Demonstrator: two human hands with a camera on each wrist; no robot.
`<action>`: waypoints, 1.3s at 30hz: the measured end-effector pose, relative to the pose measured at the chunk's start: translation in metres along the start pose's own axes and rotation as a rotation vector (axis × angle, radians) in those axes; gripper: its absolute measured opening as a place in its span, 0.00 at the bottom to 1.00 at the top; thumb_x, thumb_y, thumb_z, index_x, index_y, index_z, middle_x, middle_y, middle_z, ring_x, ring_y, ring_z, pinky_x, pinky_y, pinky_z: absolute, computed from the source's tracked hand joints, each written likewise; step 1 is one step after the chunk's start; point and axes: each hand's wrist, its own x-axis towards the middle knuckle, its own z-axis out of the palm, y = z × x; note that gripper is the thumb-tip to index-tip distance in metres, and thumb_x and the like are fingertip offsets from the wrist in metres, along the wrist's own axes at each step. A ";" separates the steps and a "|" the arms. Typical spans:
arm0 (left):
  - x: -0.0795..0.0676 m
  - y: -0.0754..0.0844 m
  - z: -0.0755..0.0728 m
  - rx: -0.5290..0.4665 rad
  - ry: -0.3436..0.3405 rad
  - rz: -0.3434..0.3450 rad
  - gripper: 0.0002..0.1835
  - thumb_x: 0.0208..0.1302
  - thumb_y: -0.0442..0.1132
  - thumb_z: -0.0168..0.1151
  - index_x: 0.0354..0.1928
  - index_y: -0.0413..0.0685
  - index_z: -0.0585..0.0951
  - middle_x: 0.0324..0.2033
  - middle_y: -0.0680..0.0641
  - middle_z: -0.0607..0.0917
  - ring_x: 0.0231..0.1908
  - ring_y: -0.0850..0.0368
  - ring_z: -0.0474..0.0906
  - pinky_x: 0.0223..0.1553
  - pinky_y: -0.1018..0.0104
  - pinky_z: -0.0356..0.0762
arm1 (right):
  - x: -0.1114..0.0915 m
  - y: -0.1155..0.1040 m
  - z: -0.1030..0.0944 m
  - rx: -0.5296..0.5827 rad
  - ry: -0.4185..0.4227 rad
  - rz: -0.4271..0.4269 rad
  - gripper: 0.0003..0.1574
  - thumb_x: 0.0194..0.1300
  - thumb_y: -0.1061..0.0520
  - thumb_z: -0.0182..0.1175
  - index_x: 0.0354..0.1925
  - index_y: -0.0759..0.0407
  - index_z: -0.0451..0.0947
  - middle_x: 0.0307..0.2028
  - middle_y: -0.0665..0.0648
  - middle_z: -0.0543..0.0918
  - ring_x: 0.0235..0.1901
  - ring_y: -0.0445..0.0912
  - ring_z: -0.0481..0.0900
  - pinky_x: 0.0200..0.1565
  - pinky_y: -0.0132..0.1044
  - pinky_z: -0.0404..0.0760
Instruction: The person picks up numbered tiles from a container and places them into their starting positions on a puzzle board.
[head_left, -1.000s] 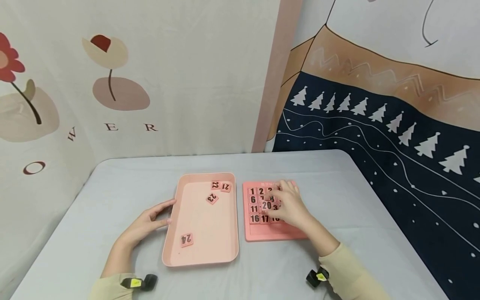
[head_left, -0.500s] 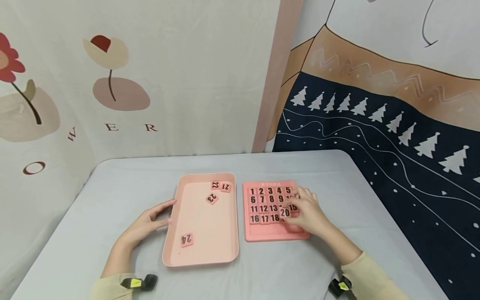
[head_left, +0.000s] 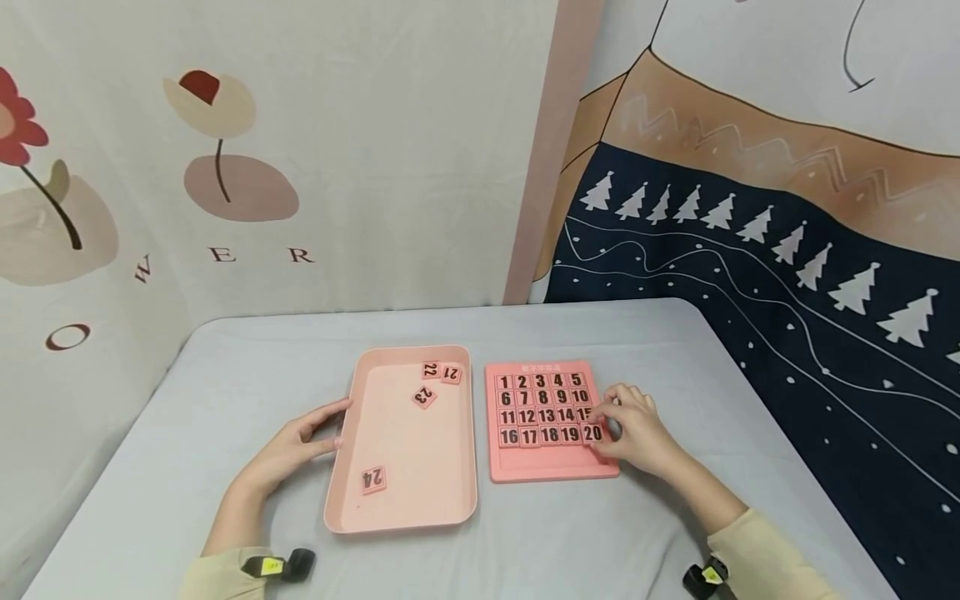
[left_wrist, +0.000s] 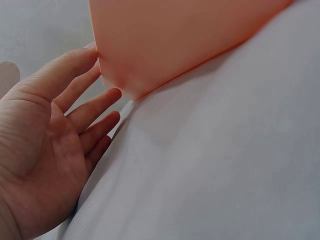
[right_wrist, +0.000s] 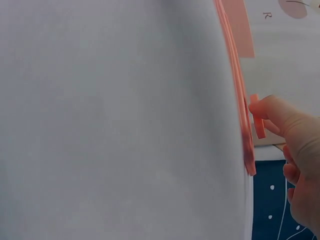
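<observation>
My right hand pinches the number 20 tile at the right end of the fourth row on the pink number board. In the right wrist view this tile sits between thumb and fingers, slightly above the board's edge. Rows 1 to 19 fill the slots above and left of it; the fingers partly cover the 15. My left hand rests with fingers spread at the left side of the pink tray. Its fingertips are right at the tray's wall.
Inside the tray lie loose tiles 22, 21 and 23 near the far right corner, and 24 near the front left. A grey cloth covers the table. Patterned fabric hangs behind.
My right hand has carried the 20 tile rightward and slightly nearer, from over the board's middle to the fourth row's right end, uncovering the other numbers. The left hand and tray have stayed put.
</observation>
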 end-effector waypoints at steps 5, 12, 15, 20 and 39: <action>-0.001 0.001 0.001 -0.007 -0.003 -0.006 0.31 0.64 0.36 0.63 0.68 0.45 0.67 0.68 0.41 0.65 0.63 0.75 0.56 0.57 0.85 0.54 | 0.000 0.005 0.002 0.006 -0.029 0.013 0.21 0.36 0.53 0.79 0.32 0.47 0.82 0.40 0.48 0.70 0.40 0.45 0.63 0.41 0.41 0.57; -0.002 0.003 0.001 -0.011 0.000 -0.003 0.31 0.64 0.35 0.63 0.68 0.44 0.67 0.68 0.40 0.65 0.63 0.75 0.56 0.57 0.84 0.54 | 0.000 0.007 0.006 0.003 -0.039 0.005 0.20 0.37 0.52 0.79 0.33 0.47 0.84 0.39 0.48 0.70 0.40 0.45 0.63 0.41 0.41 0.57; -0.002 0.003 0.001 -0.011 -0.003 -0.001 0.31 0.64 0.35 0.63 0.68 0.43 0.67 0.68 0.40 0.65 0.63 0.75 0.57 0.57 0.84 0.54 | 0.000 0.008 0.006 -0.001 -0.049 0.012 0.19 0.39 0.51 0.78 0.34 0.47 0.85 0.39 0.47 0.70 0.40 0.45 0.63 0.41 0.41 0.57; -0.003 0.003 0.001 -0.011 0.000 -0.011 0.31 0.64 0.36 0.63 0.68 0.45 0.67 0.68 0.41 0.65 0.62 0.75 0.57 0.57 0.84 0.54 | 0.000 0.006 0.003 -0.019 -0.076 0.040 0.21 0.40 0.48 0.78 0.36 0.47 0.86 0.38 0.46 0.69 0.40 0.45 0.64 0.41 0.41 0.57; -0.001 0.004 0.001 0.013 0.001 -0.018 0.31 0.64 0.38 0.63 0.68 0.46 0.67 0.68 0.42 0.65 0.62 0.75 0.57 0.57 0.85 0.54 | 0.046 -0.062 0.020 0.075 0.022 -0.054 0.24 0.40 0.48 0.79 0.39 0.51 0.86 0.40 0.47 0.71 0.44 0.45 0.65 0.48 0.46 0.61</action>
